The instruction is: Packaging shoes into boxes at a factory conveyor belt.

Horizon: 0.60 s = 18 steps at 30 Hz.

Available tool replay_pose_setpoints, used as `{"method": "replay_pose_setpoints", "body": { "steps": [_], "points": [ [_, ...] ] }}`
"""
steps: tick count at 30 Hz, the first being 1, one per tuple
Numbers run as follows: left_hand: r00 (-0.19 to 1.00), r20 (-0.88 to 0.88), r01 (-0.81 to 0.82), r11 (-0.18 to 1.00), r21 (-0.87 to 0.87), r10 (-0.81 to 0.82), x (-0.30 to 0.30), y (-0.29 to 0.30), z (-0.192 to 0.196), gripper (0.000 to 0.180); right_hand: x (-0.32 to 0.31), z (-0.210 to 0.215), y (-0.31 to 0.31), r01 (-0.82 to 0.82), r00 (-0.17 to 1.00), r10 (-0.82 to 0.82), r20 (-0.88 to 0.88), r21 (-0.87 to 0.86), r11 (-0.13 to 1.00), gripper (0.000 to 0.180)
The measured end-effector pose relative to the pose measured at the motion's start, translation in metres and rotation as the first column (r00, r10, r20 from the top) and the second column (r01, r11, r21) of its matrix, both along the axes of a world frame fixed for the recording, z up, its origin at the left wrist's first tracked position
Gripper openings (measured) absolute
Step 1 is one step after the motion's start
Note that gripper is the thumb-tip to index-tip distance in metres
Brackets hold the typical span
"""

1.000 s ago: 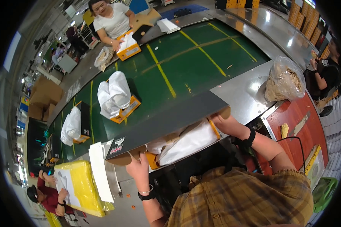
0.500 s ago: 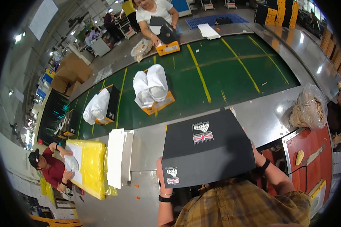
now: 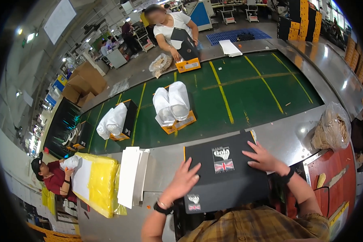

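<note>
A black shoebox (image 3: 230,189) with a printed lid sits right in front of me at the near metal edge. Its lid is down, and the contents are hidden. My left hand (image 3: 182,181), fingers spread, lies over the left side of the lid. On the lid's right side, toward the far corner, is my right hand (image 3: 265,158), also with spread fingers. Neither hand grips anything. Beyond the box, white-wrapped pairs (image 3: 171,104) rest on orange-and-black boxes on the green conveyor belt (image 3: 213,115).
White paper sheets (image 3: 129,177) and a yellow plastic-wrapped stack (image 3: 97,183) lie to my left, beside a person in red. Across the belt, a person in white handles an open shoebox (image 3: 187,64). A clear bag of brown paper (image 3: 330,129) stands at right.
My hands have moved from the box's sides onto its lid, and their fingers have spread. The box sits slightly lower and to the right in view. The whole scene has shifted down a little.
</note>
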State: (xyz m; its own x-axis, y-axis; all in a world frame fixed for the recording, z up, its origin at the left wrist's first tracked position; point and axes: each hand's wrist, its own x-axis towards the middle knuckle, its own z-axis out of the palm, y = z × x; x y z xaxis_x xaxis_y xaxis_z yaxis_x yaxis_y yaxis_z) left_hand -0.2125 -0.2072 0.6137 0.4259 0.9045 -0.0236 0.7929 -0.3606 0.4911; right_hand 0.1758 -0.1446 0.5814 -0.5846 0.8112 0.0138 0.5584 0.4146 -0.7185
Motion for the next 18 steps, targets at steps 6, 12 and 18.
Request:
{"method": "replay_pose_setpoints", "body": {
  "steps": [6, 12, 18],
  "points": [
    [0.966, -0.204, -0.13, 0.982, 0.134, 0.156, 0.021, -0.033, -0.01, 0.052, -0.011, -0.018, -0.016, 0.073, 0.984, -0.099, 0.145, 0.174, 0.982, 0.051],
    [0.955, 0.201, -0.218, 0.975, -0.035, 0.22, -0.002, -0.011, -0.006, 0.055, -0.016, -0.016, -0.013, 0.069, 0.995, -0.078, 0.057, 0.151, 0.986, 0.054],
    [0.968, -0.132, -0.176, 0.951, 0.254, 0.214, 0.006, -0.007, -0.026, 0.052, -0.047, 0.017, -0.02, -0.056, 0.95, -0.105, 0.295, 0.488, 0.871, 0.053]
  ]
}}
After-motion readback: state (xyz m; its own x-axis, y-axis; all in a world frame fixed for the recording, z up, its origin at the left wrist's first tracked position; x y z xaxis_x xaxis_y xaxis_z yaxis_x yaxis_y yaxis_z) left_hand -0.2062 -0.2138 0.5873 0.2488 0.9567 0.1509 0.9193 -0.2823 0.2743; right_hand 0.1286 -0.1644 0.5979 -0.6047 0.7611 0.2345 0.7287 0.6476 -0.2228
